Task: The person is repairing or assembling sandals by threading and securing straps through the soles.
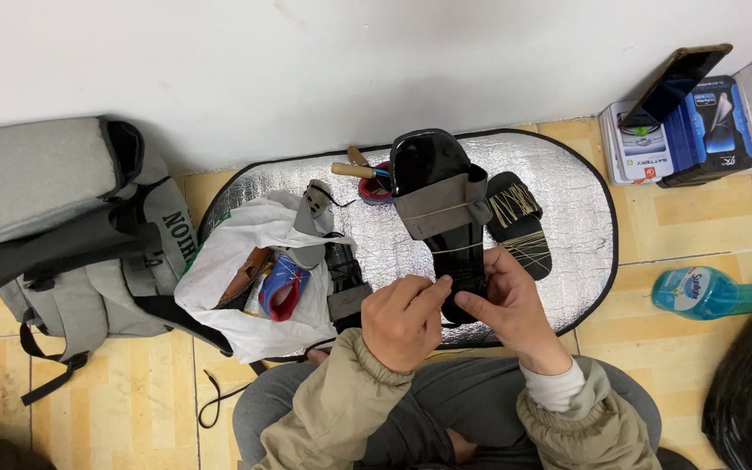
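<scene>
A glossy black slide sandal with a grey fabric strap (442,204) sits lengthwise over the silver quilted mat, toe end pointing toward the white wall, heel end toward the seated person. Thin pale rubber bands cross the strap and the sole below it. The sandal's near end is pinched between the left hand (404,320) and the right hand (508,300), fingers closed on it from either side.
</scene>
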